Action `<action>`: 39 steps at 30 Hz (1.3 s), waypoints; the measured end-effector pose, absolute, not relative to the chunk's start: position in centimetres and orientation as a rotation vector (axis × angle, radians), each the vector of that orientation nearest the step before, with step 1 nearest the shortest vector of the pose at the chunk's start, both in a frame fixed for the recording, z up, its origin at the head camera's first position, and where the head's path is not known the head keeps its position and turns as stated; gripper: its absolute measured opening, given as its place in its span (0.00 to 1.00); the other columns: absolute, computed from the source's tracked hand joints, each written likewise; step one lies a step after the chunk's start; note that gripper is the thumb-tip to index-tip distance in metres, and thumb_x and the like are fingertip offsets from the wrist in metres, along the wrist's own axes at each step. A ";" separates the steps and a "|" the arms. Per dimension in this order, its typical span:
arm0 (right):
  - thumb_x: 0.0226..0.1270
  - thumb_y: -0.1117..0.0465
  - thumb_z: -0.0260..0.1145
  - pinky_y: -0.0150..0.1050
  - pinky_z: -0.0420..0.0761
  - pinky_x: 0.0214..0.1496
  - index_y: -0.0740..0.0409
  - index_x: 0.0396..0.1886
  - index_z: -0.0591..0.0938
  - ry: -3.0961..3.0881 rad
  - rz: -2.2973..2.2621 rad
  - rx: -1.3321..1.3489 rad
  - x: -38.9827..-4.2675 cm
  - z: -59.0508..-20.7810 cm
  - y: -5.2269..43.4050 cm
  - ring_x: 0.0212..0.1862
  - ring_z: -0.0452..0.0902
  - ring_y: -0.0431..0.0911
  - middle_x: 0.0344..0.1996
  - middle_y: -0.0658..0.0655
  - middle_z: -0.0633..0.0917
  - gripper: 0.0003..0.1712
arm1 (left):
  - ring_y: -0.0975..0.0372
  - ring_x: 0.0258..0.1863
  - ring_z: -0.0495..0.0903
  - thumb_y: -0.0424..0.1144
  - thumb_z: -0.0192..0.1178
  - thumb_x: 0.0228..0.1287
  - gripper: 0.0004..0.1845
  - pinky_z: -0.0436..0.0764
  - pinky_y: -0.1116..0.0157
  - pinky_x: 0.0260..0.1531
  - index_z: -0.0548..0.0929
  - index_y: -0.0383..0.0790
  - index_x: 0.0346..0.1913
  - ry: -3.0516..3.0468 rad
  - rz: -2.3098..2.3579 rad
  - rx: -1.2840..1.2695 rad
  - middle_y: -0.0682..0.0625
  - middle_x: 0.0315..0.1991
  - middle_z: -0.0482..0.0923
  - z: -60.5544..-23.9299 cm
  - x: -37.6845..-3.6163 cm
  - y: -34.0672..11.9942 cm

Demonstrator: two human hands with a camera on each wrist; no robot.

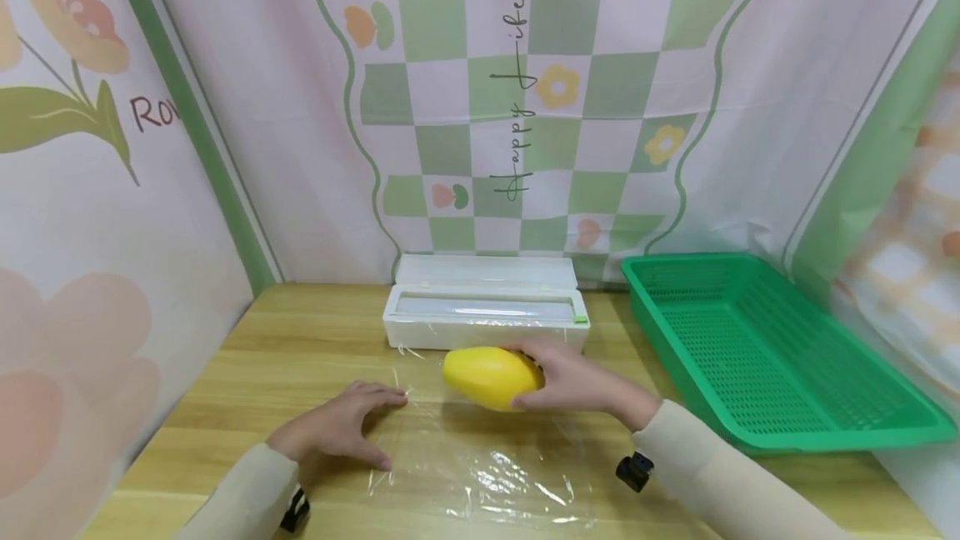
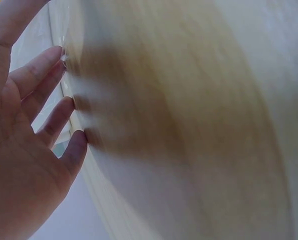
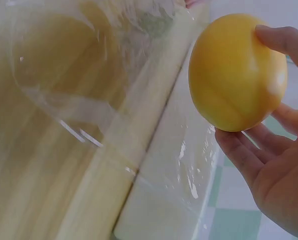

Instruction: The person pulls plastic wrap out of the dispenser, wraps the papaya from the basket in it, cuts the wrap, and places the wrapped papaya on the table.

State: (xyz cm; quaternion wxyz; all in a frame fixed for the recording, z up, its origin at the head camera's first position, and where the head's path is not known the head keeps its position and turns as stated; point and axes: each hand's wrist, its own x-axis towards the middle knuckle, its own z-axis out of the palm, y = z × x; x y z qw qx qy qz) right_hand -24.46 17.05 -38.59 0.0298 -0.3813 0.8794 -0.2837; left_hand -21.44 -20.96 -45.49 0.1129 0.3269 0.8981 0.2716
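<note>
Cling film [image 1: 480, 465] spread flat on the wooden table [image 1: 247, 373], two hands over it.

Left hand [image 1: 341, 432] pressing flat on the film's left edge, fingers [image 2: 44, 82] straight and slightly apart. Right hand [image 1: 577, 382] gripping a yellow mango [image 1: 491, 377], fingers [image 3: 244, 155] and thumb curled around it, held just above the film's far edge. Behind, a white film dispenser box [image 1: 483, 315] with lid open; to the right, a green basket [image 1: 862, 427].
</note>
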 end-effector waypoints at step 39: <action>0.56 0.44 0.77 0.51 0.73 0.65 0.58 0.71 0.70 2.553 -0.828 -1.138 -23.6 -40.7 15.1 0.60 0.73 0.48 0.63 0.54 0.77 0.47 | 0.45 0.68 0.61 0.60 0.77 0.46 0.50 0.61 0.37 0.66 0.72 0.38 0.70 2.613 0.847 0.939 0.43 0.71 0.66 -45.3 -21.3 -20.9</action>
